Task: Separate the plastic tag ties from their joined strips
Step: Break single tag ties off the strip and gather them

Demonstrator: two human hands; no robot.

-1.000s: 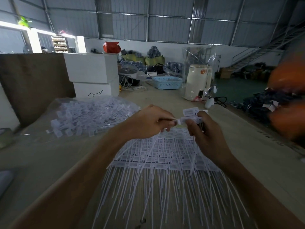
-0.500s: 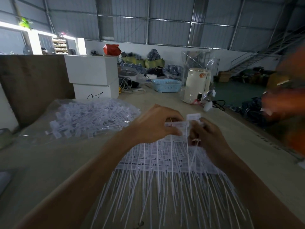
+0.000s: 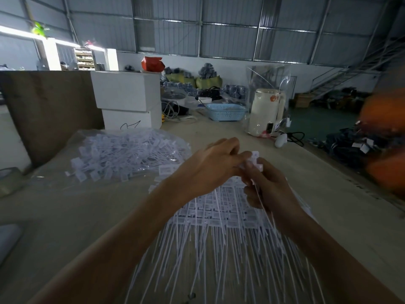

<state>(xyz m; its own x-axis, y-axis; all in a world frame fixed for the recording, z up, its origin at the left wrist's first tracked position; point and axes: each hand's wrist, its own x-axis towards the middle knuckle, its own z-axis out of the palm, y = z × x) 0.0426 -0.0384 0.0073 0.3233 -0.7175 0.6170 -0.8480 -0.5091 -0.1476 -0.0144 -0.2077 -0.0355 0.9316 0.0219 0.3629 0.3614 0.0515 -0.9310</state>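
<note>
I see both hands close together above the tabletop (image 3: 65, 216) — my left hand (image 3: 210, 165) and right hand (image 3: 269, 189) each pinch the same tie (image 3: 254, 161) at its small white head, its thin tail trailing down past the right palm. Beneath them lie the joined strips (image 3: 219, 216), flat white grids of heads with long stiff tails fanning toward me. Separated ties sit heaped on a clear bag (image 3: 122, 156) to the left. I judge these light, springy and brittle at the joints — best gripped at the blocky head, not the slippery tail.
</note>
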